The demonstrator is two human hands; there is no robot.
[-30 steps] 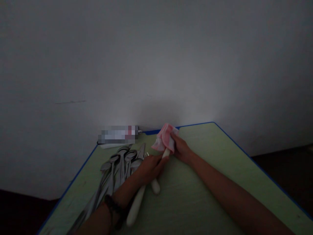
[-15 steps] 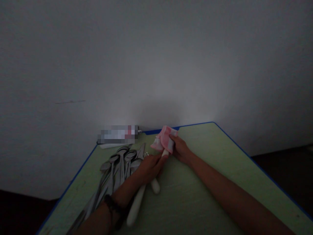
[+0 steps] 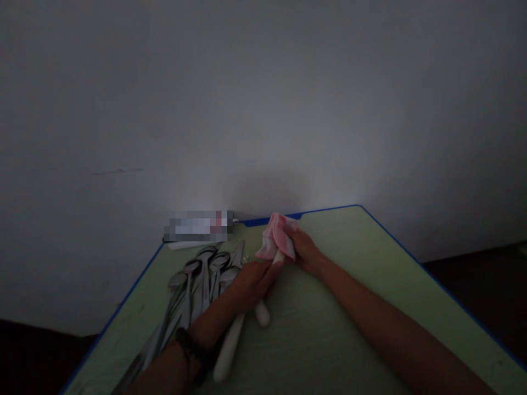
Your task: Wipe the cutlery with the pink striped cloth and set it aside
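My left hand [image 3: 254, 282] is closed round a white-handled utensil [image 3: 263, 314] that lies across the green table [image 3: 362, 285]. Its far end is wrapped in a pink-and-white cloth [image 3: 276, 240], which my right hand [image 3: 305, 252] grips and presses against it. What kind of utensil it is stays hidden under the cloth. A second white handle [image 3: 228, 345] lies under my left forearm.
Several metal spoons [image 3: 197, 280] lie in a bunch to the left of my hands. A blurred-out flat object [image 3: 197, 226] sits at the table's far left edge against the grey wall. The scene is dim.
My right hand has shifted the cloth slightly along the utensil's end, and its folds have changed shape. My left hand has stayed in place.
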